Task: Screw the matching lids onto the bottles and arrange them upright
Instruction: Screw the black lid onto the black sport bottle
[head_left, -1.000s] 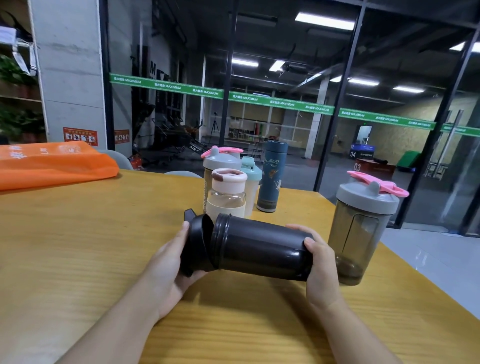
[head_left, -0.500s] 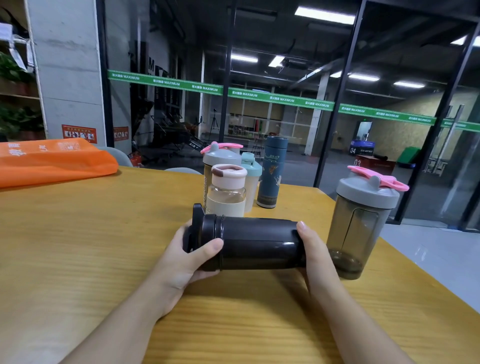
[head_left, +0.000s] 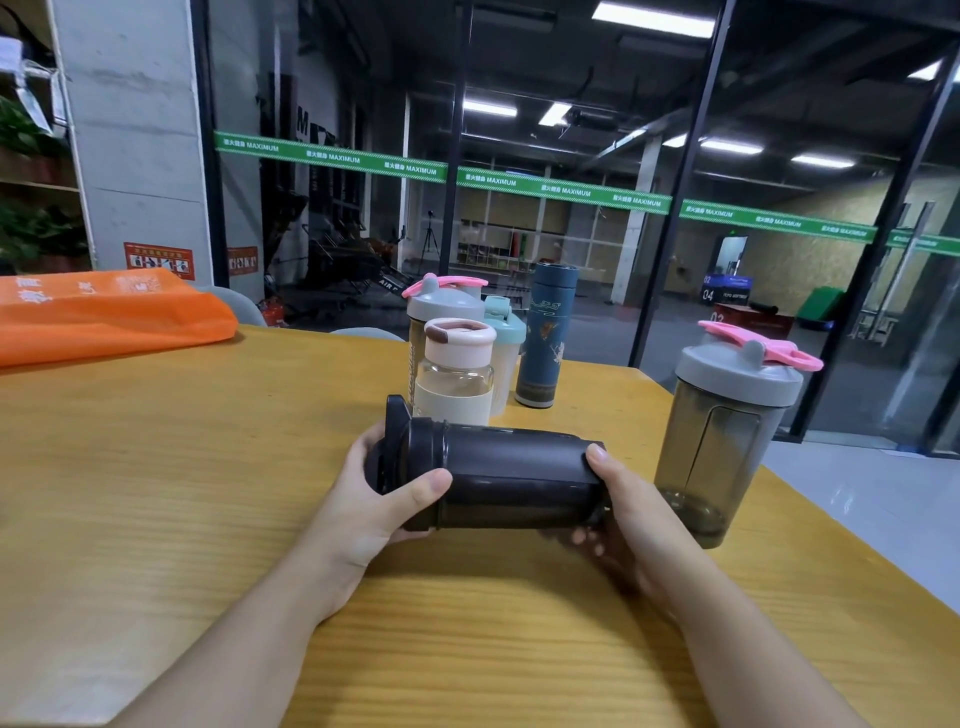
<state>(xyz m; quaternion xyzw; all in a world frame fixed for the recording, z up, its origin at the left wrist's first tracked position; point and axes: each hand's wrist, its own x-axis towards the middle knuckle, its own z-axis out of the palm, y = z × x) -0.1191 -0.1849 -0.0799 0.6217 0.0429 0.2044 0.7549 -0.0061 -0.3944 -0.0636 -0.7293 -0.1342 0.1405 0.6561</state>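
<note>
A black shaker bottle (head_left: 514, 480) is held sideways just above the wooden table (head_left: 156, 493), its base to the right. My left hand (head_left: 374, 499) wraps its black lid (head_left: 402, 452) at the left end, thumb across the rim. My right hand (head_left: 618, 512) cups the bottle's base. Behind it stand a clear bottle with a beige lid (head_left: 457, 371), a grey-lidded shaker with a pink loop (head_left: 444, 304), a pale teal-lidded bottle (head_left: 504, 343) and a tall blue flask (head_left: 545, 338), all upright and capped. A smoky shaker with grey lid and pink loop (head_left: 727, 436) stands upright at the right.
An orange bag (head_left: 104, 312) lies at the table's far left. The table's right edge (head_left: 831, 525) runs close behind the smoky shaker. Glass walls with black frames stand beyond the table.
The lid has closed up against the bottle's mouth where a gap showed before. My left thumb has come round over the rim, and the bottle has levelled out.
</note>
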